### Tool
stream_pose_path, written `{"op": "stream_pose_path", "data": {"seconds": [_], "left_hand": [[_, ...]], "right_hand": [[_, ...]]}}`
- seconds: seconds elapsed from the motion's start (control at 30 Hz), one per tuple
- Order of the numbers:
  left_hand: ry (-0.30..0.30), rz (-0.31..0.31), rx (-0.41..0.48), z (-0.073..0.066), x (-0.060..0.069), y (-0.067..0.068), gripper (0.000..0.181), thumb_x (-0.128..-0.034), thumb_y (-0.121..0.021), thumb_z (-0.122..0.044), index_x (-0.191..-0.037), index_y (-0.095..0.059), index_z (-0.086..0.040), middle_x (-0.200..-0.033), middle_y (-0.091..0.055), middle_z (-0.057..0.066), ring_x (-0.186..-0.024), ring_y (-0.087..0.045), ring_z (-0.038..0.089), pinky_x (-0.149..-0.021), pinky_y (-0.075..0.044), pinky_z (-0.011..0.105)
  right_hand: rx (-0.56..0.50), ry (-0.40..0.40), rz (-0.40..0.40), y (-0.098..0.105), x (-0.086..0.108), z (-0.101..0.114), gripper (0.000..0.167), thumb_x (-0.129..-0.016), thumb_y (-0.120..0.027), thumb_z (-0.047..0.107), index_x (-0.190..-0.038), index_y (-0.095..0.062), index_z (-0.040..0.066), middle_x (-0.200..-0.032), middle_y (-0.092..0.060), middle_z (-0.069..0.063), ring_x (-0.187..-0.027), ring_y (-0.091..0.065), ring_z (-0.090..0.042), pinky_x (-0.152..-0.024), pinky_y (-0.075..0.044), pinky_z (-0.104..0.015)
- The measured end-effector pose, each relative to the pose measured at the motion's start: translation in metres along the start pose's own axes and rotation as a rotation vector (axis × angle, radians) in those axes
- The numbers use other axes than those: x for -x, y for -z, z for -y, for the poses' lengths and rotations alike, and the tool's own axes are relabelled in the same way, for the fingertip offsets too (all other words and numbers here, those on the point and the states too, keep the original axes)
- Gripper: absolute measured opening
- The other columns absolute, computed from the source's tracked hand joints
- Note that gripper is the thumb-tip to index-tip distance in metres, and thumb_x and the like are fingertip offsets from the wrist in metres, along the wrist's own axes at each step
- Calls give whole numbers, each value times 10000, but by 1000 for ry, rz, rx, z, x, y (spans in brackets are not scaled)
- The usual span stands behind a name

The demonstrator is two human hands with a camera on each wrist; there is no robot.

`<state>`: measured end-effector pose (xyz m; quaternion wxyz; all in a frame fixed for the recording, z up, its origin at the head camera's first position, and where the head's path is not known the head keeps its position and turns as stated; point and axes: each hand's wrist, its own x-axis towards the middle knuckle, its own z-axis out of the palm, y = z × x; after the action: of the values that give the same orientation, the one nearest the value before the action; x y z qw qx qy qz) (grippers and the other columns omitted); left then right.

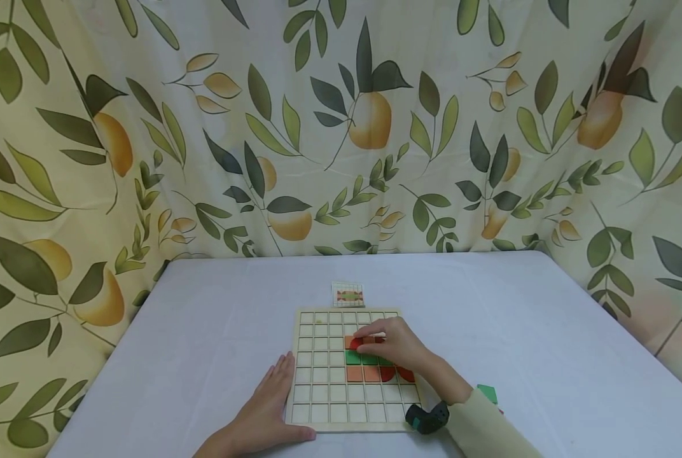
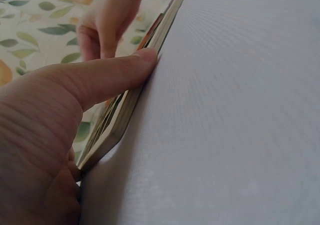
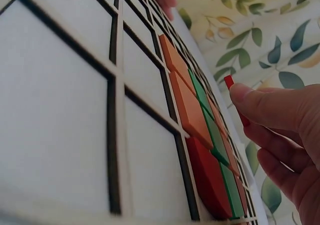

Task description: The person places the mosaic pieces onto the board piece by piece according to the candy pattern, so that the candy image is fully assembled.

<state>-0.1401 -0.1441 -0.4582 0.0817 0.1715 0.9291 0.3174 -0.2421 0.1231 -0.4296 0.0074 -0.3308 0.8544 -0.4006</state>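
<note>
A wooden grid board point(image 1: 320, 394) lies on the table. My left hand point(image 1: 266, 407) touches its left side with straight fingers, and the thumb point(image 2: 120, 75) lies against the near edge. Above the upper middle of the grid, my right hand point(image 1: 401, 346) pinches a small red tile point(image 3: 229, 81) between thumb and fingers, off the board. Beneath it sit rows of tiles in the cells: orange tiles point(image 1: 354, 374), green tiles point(image 1: 369, 360) and red tiles with a curved side point(image 3: 207, 177). The right hand hides part of the upper row in the head view.
A small card point(image 1: 349, 295) with a coloured grid pattern lies just beyond the board. Right of the board, a green piece point(image 1: 487, 393) and a bit of red show beside the right sleeve point(image 1: 484, 423). A patterned curtain point(image 1: 329, 178) hangs behind the white table point(image 1: 215, 318).
</note>
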Motion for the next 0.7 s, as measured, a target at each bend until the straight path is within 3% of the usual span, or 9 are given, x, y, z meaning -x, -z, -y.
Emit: {"op": "stream_pose_path", "data": {"seconds": [0.7], "left_hand": [[-21,-1,21,2,2,0,1268,-618,-668,-696,-1451,-55,37,-1513,-84,168,-1384,-10,268,-1077,-59,501]], "right_hand": [[25,53,18,-22,-22,6,222,-796,-722,179,-986,-721,64,-946,-693,-8,-910,-627,-142,-770,-503,-270]]}}
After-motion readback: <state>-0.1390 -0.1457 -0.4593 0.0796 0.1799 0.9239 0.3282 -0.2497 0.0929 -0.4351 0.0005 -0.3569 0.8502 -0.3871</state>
